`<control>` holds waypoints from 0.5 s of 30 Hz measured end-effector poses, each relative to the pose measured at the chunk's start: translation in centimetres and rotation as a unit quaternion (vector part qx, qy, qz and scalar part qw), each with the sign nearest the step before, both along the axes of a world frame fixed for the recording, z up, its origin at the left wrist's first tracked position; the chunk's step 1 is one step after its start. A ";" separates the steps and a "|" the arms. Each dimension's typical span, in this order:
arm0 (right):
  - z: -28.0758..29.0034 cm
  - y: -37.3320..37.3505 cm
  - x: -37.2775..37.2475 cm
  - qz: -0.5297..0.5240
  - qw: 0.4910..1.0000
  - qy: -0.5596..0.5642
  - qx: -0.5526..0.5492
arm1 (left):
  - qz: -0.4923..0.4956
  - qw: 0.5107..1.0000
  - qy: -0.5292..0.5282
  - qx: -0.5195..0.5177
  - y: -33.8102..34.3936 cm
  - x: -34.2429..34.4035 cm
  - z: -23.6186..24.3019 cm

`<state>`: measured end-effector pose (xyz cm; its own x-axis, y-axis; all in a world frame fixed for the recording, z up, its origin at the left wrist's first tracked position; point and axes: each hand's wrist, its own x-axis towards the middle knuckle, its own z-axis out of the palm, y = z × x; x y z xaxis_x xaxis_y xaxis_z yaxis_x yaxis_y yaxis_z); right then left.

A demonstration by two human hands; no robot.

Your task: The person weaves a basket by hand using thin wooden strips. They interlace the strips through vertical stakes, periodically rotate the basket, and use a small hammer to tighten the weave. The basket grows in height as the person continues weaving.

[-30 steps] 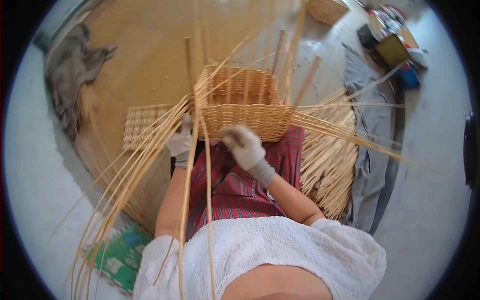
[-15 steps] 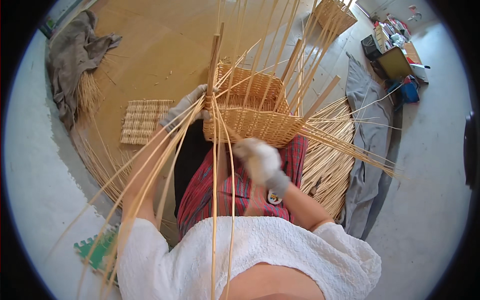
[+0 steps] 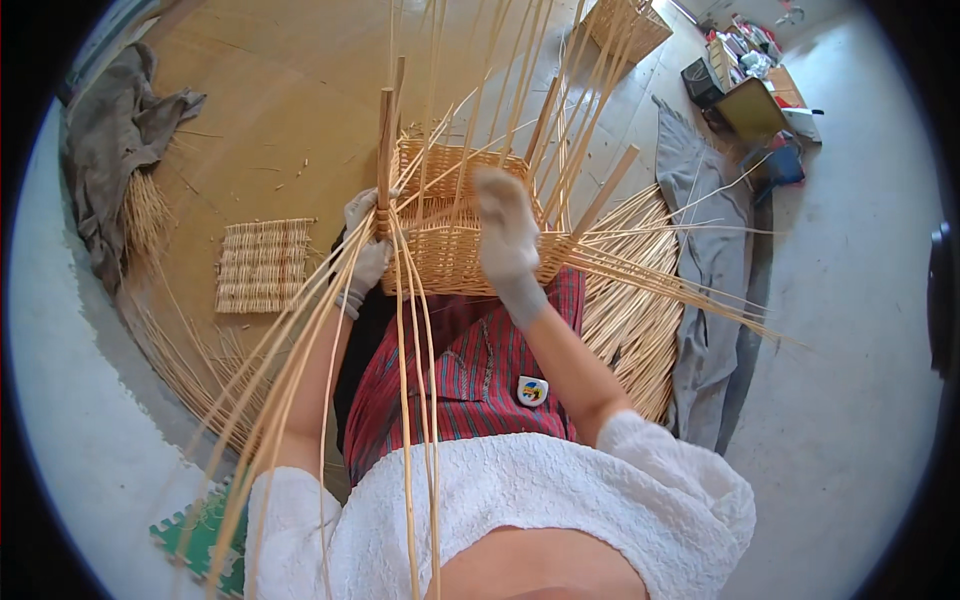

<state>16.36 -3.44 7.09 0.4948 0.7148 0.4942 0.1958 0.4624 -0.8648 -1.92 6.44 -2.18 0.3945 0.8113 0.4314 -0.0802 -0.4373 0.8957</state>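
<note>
A wicker basket (image 3: 445, 262) with a woven body rests by my lap, its wooden corner posts and tall thin stakes standing up above the rim. At its near left corner my left hand (image 3: 368, 262), in a grey-white glove, is closed round the basket beside a corner post (image 3: 385, 140). Long willow rods (image 3: 403, 370) trail from that corner down toward me and to the left. My right hand (image 3: 508, 228), also gloved, is raised in front of the near wall, fingertips around rim height. Its fingers are smeared by motion, so whether they hold anything cannot be told.
A flat woven panel (image 3: 263, 266) lies on the floor at left, near a grey cloth (image 3: 125, 140) over loose rods. To the right are a heap of rods (image 3: 632, 310) and another grey cloth (image 3: 705, 290). A second basket (image 3: 628, 35) stands far off; cluttered items (image 3: 750, 100) sit far right.
My right hand has risen from below the basket's near wall to in front of it. My left hand stays at the corner. The whole view has shifted slightly.
</note>
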 end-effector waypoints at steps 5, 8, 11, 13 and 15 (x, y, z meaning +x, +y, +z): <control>6.6 8.5 -2.4 -0.052 0.930 -0.338 -0.133 | 0.035 0.995 -0.052 -0.078 -1.0 0.8 -1.0; 2.0 2.5 0.2 0.028 0.999 -0.002 0.025 | 0.041 0.986 -0.074 -0.147 -0.9 1.1 -1.2; -4.8 -4.7 -1.2 -0.060 0.997 0.032 0.024 | 0.052 0.974 -0.132 -0.176 -1.6 1.1 0.0; -3.9 -7.0 -0.5 -0.042 0.990 0.111 -0.079 | 0.082 0.968 -0.153 -0.180 -2.5 0.7 -0.3; -2.3 -7.4 2.3 -0.050 0.963 0.190 -0.183 | 0.103 0.953 -0.175 -0.224 -5.3 0.9 0.7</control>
<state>18.68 -10.85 4.80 0.6653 0.7465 -0.0123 -0.1394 0.1081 -0.9843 -1.04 1.14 -1.45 0.1021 0.9898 0.0998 -0.3625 -0.0564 0.9303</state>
